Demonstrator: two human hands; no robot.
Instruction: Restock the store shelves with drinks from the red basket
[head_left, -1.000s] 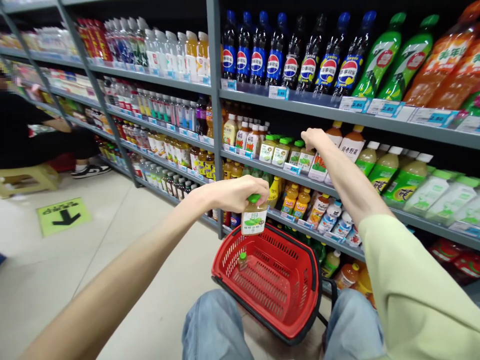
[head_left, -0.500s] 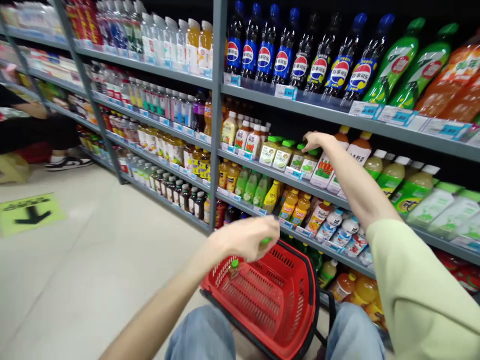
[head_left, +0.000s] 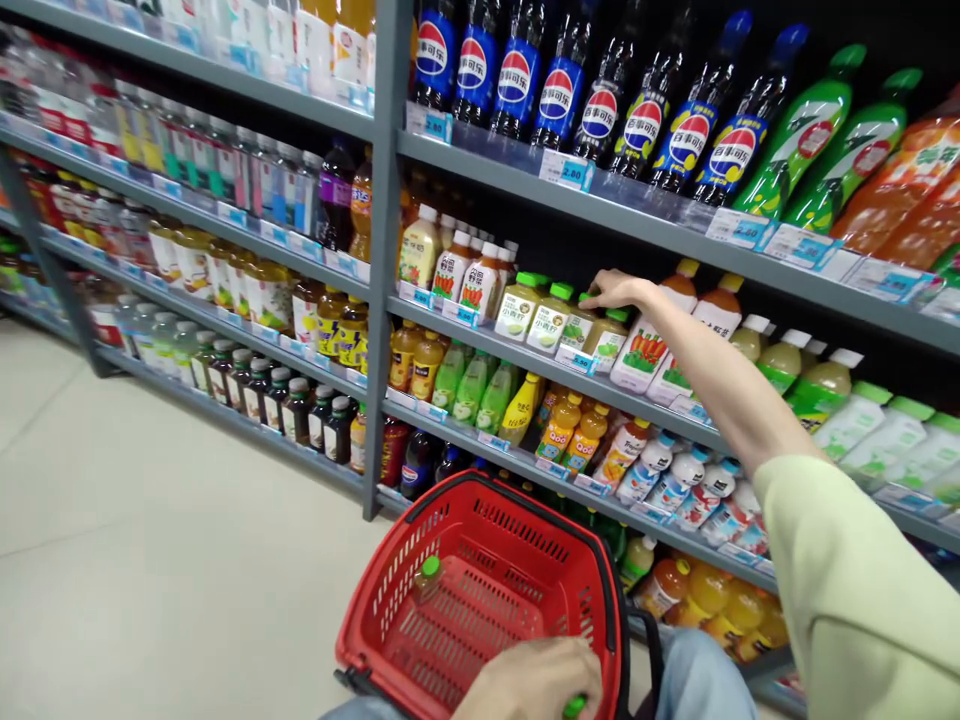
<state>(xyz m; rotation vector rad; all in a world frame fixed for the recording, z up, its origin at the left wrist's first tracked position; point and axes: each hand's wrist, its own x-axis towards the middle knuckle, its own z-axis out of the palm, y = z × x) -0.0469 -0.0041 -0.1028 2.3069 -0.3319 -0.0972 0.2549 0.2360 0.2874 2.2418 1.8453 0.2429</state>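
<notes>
My left hand [head_left: 536, 685] is low at the near rim of a red shopping basket [head_left: 517, 520], closed over the green cap of a bottle whose body is hidden. Another small green-capped bottle [head_left: 429, 577] stands inside the basket at its left side. My right hand [head_left: 616, 291] reaches to the middle shelf, fingertips resting on the green caps of short pale juice bottles [head_left: 550, 320]. Whether those fingers grip a bottle is unclear. The right arm wears a pale green sleeve [head_left: 862, 590].
Grey metal shelving [head_left: 382, 260] runs along the aisle, packed with drinks: cola bottles [head_left: 555, 90] on top, green soda bottles [head_left: 802, 140] to the right, juices and teas below. Pale tiled floor [head_left: 150, 540] lies to the left.
My left hand has carried the green-capped bottle down from chest height into the basket. The view has swung right, so the seated person and floor arrow are gone. My right hand stays on the shelf bottles.
</notes>
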